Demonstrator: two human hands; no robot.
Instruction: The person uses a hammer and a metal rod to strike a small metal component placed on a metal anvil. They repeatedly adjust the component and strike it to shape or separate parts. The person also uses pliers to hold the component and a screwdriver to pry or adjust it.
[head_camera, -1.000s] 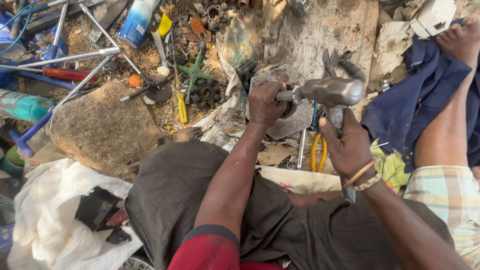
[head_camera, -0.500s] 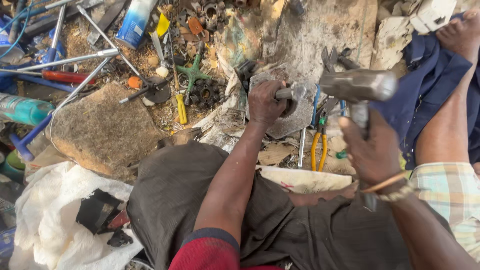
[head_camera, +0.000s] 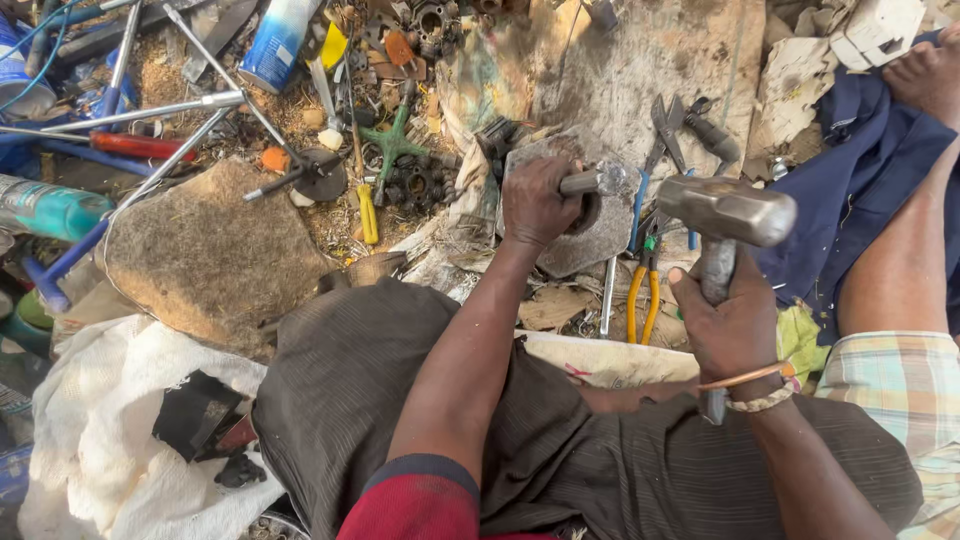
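The left arm is stretched forward with the left hand (head_camera: 535, 203) curled in a closed grip, while the right hand (head_camera: 728, 325) is fisted, wrist bent, arm drawn back.

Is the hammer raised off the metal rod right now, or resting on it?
Raised. The hammer head, held in the right hand, sits apart from the metal rod that the left hand grips, with a clear gap between them.
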